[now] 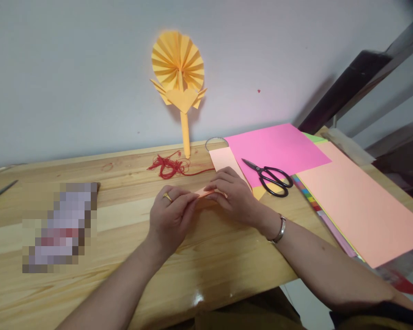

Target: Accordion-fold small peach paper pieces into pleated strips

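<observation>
Between my two hands, just above the table, is a narrow folded strip of peach paper (204,192). My left hand (173,210), with a ring on one finger, pinches its left end. My right hand (233,195) has its fingers and thumb closed on the right end. Most of the strip is hidden by my fingers. Just beyond my right hand lies a flat peach paper piece (225,160). Black-handled scissors (270,178) rest partly on a pink sheet (275,146) to the right. A tangle of red string (168,166) lies behind my hands.
A yellow pleated paper fan (178,64) leans upright against the wall. Peach sheets (360,201) lie over coloured papers on the right. A blurred-out flat object (62,224) lies at left on the wooden table (123,284), and a dark tool (2,193) at the far left edge.
</observation>
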`<state>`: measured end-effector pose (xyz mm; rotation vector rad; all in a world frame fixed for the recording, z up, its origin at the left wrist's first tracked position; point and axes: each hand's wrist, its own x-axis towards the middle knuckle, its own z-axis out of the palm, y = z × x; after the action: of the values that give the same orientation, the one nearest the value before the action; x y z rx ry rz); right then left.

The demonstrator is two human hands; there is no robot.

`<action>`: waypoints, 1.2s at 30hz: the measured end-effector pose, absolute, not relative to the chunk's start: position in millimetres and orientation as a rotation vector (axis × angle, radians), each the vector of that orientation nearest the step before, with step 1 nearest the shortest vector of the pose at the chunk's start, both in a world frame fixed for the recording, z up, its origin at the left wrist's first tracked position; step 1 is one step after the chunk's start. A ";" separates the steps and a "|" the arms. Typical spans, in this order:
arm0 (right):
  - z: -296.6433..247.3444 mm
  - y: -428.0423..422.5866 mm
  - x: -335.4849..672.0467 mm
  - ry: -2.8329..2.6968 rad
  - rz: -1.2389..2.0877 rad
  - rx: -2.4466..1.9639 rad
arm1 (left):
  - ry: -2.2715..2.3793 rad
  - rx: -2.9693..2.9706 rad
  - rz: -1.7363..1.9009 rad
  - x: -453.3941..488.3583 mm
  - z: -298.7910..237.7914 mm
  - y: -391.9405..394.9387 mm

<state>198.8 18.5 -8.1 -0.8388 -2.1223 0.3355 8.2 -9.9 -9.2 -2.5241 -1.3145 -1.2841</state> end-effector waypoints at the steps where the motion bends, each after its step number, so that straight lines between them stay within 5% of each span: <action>1: -8.3 18.7 198.9 -2.117 0.347 -0.840 | -1.306 -2.522 -1.283 8.2 -8.8 -10.0; 36: -2.5 14.5 199.1 -2.152 0.222 -0.813 | -1.252 -2.594 -1.267 10.3 -7.3 -11.0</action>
<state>199.1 14.5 -2.5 -0.8128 -2.1520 0.2223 10.3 -11.0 -7.3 -2.5935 -1.2524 -1.2668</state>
